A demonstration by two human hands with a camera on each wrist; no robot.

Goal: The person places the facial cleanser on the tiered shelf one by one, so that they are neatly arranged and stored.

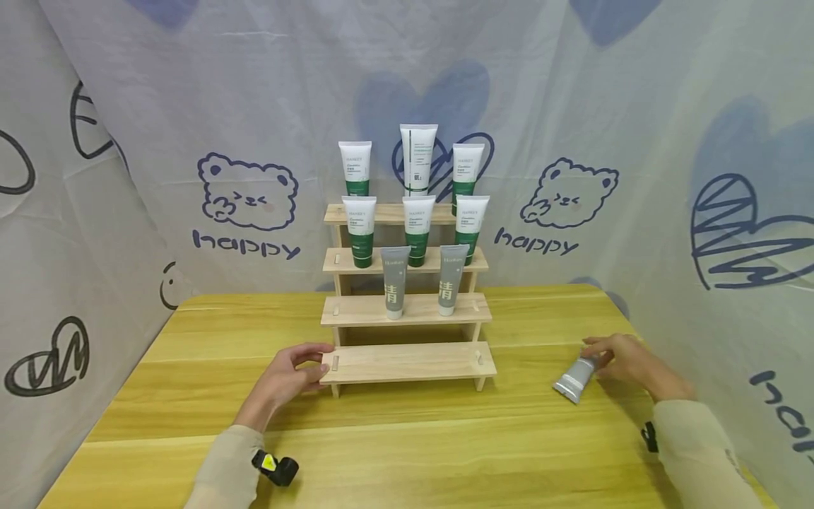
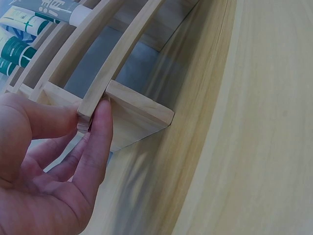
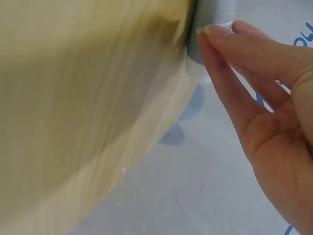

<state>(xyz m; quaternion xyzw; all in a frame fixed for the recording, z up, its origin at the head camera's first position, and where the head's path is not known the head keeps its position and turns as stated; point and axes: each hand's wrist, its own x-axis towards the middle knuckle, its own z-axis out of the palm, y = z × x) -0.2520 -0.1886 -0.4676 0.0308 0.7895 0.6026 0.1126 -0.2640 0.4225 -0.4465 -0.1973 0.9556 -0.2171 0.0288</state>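
Observation:
A wooden four-step display stand (image 1: 407,362) stands on the table. My left hand (image 1: 287,376) pinches the left end of its lowest step, the thumb above and a finger below in the left wrist view. On the right, a grey squeeze tube (image 1: 574,380) is tilted, its flat end towards me. My right hand (image 1: 629,364) pinches it near the cap end; the right wrist view shows thumb and finger against the tube's side (image 3: 214,14). Two grey tubes (image 1: 394,279) stand on the second step from the bottom. The lowest step holds nothing.
White-and-green tubes (image 1: 417,226) stand upright in rows on the two upper steps, including a taller, mostly white tube (image 1: 417,159) at the top middle. A printed cloth (image 1: 254,85) hangs behind and beside the wood-grain table (image 1: 407,445).

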